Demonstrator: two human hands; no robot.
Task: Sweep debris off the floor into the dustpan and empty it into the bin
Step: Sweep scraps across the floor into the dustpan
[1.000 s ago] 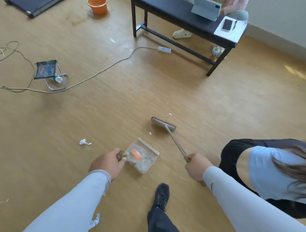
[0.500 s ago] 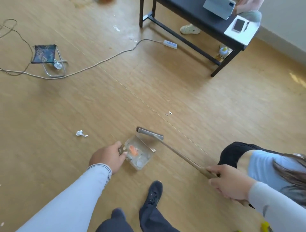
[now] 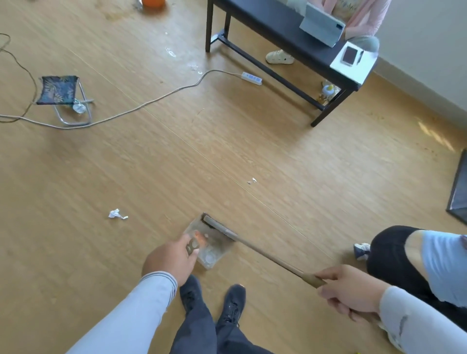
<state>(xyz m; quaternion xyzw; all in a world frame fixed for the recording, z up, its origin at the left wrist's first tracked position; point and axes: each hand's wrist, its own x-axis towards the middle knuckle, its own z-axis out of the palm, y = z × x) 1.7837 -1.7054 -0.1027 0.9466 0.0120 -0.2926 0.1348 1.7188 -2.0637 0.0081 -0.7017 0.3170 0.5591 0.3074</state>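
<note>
A clear plastic dustpan (image 3: pixel 212 255) lies on the wooden floor just ahead of my feet, with an orange scrap and pale bits inside. My left hand (image 3: pixel 168 260) grips its brown handle. My right hand (image 3: pixel 350 291) holds the end of a long broom handle (image 3: pixel 267 257). The grey broom head (image 3: pixel 218 228) rests at the dustpan's far mouth. A crumpled white paper (image 3: pixel 116 214) lies on the floor to the left. Two tiny white scraps (image 3: pixel 251 180) lie farther ahead.
A black bench (image 3: pixel 280 27) with a tablet and phone stands at the back right, a seated person behind it. A power strip (image 3: pixel 251 77) and its cable cross the floor. A small folding stool (image 3: pixel 63 97) sits left. Another person crouches at right (image 3: pixel 414 262). An orange bucket (image 3: pixel 153 3) is at top.
The broom head has been drawn back from the open floor to the dustpan's mouth. My right hand has slid farther right along the handle. The view has shifted as I stepped.
</note>
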